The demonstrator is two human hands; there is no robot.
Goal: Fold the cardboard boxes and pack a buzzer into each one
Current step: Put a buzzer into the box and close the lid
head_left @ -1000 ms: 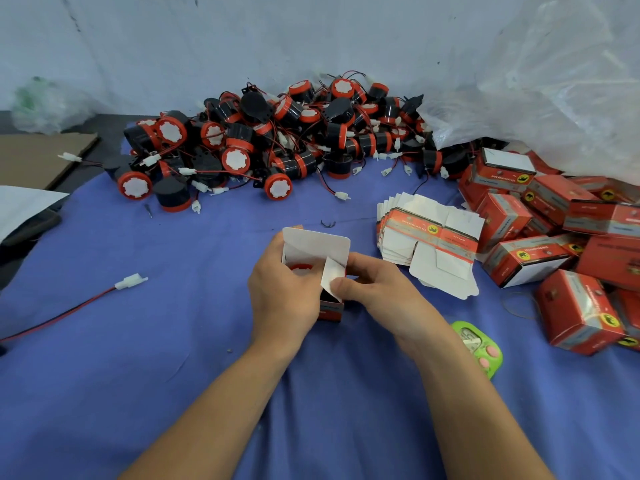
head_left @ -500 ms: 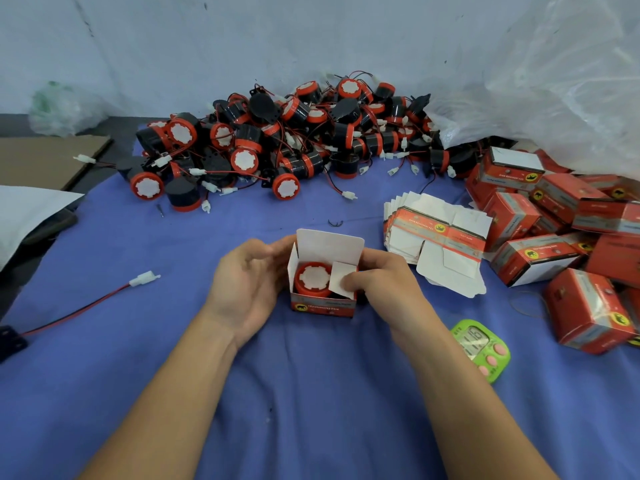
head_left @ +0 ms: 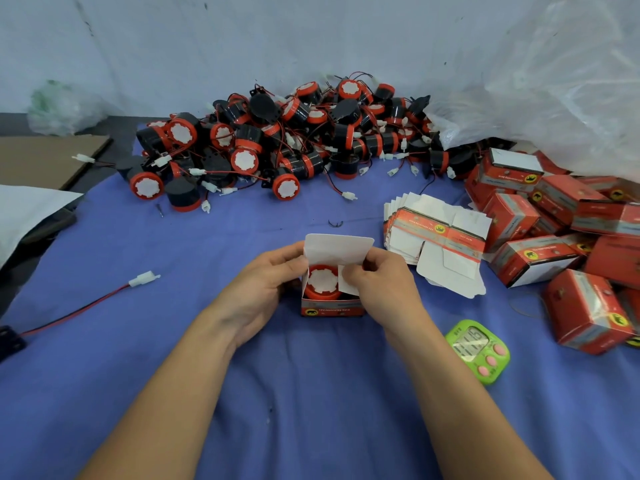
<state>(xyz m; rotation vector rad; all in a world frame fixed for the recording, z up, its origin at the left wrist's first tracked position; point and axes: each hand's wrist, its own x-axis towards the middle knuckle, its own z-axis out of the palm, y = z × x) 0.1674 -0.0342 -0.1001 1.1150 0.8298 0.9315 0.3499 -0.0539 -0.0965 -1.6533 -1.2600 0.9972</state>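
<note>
Box: a red cardboard box [head_left: 332,306] stands on the blue cloth [head_left: 311,393] between both hands, its white top flap [head_left: 337,249] raised.
Buzzer: one red-rimmed buzzer [head_left: 322,281] with a white face sits inside the box, face up.
Left hand: the left hand [head_left: 258,296] holds the box's left side, fingers curled at the top flap's edge.
Right hand: the right hand [head_left: 381,289] pinches the small white side flap [head_left: 348,284] over the buzzer.
Writing: the front of the box has a yellow badge with a black animal and a line of print, too blurred to read.
Pile: loose buzzers [head_left: 277,147] with red wires are heaped at the far edge.
Flat boxes: a stack of unfolded boxes [head_left: 436,237] lies just right of the hands.
Packed boxes: closed red boxes [head_left: 554,220] are heaped at far right.
Timer: a green timer [head_left: 479,349] lies near the right wrist; its digits look like 11:15, though they are blurred.
</note>
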